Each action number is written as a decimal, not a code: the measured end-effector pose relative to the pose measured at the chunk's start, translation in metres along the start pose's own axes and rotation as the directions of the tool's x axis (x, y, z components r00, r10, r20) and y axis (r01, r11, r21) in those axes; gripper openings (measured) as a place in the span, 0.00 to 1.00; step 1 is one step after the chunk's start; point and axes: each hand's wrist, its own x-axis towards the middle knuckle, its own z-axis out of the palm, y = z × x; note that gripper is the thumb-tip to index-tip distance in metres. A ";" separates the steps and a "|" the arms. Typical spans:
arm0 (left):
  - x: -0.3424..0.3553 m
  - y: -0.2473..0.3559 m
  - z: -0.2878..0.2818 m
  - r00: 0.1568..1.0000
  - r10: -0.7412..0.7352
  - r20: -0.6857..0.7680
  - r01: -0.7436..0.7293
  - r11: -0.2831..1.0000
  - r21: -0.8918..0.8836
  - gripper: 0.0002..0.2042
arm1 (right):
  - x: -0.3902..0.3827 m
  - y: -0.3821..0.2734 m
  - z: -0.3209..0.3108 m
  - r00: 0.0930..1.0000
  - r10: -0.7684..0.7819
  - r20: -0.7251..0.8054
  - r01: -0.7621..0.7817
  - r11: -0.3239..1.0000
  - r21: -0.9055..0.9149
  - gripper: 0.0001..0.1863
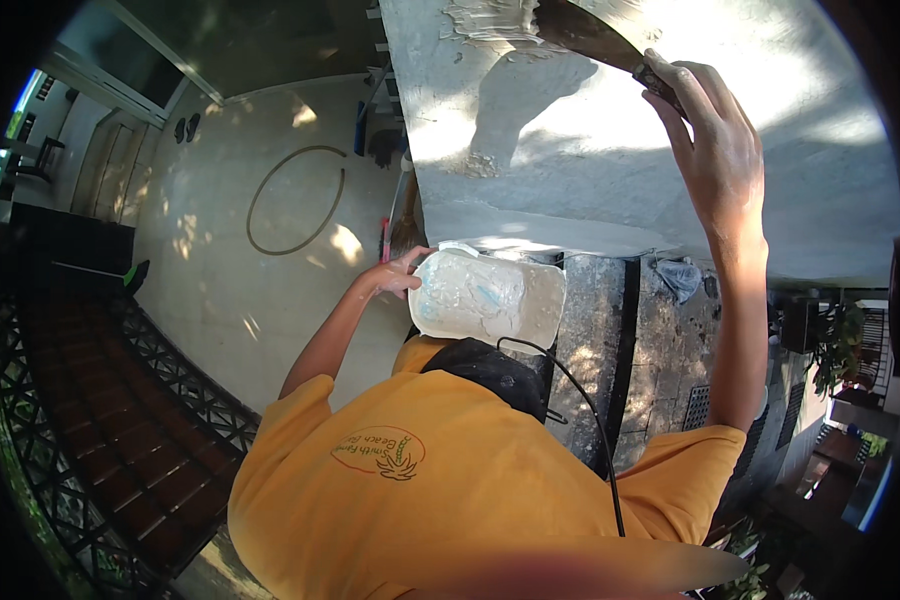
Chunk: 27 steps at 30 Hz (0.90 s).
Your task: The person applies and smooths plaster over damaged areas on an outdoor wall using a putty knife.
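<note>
My right hand (712, 135) is raised at the upper right, its fingers wrapped round the dark handle of a putty knife (585, 33). The wide blade lies against a pale wall (610, 200), at a patch of thick white plaster (485, 22). Below the wall, near my body, my left hand (400, 276) grips the left rim of a white plastic tub (542, 305). White paste (475, 290) coats the inside of the tub. The left fingers are partly hidden behind its edge.
A hose (253, 215) lies looped on the pale floor at the left. A broom (407, 215) leans by the wall's left end. A crumpled plastic bag (679, 280) sits at the wall's foot. A black cable (580, 390) hangs past my front. A brown tiled surface (120, 400) spans the lower left.
</note>
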 end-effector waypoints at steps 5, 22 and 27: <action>0.004 0.001 0.000 0.999 -0.032 0.001 0.032 0.999 0.000 0.43 | 0.015 -0.019 0.023 0.995 -0.086 -0.058 0.094 0.983 0.157 0.17; 0.004 0.023 -0.013 0.998 -0.025 0.059 0.023 0.999 0.029 0.41 | -0.001 -0.023 0.012 0.994 0.104 -0.032 -0.102 0.993 0.067 0.16; 0.013 0.023 -0.016 0.996 -0.037 0.078 0.033 0.998 0.058 0.42 | 0.012 -0.028 0.033 0.996 -0.017 -0.087 0.029 0.989 0.144 0.18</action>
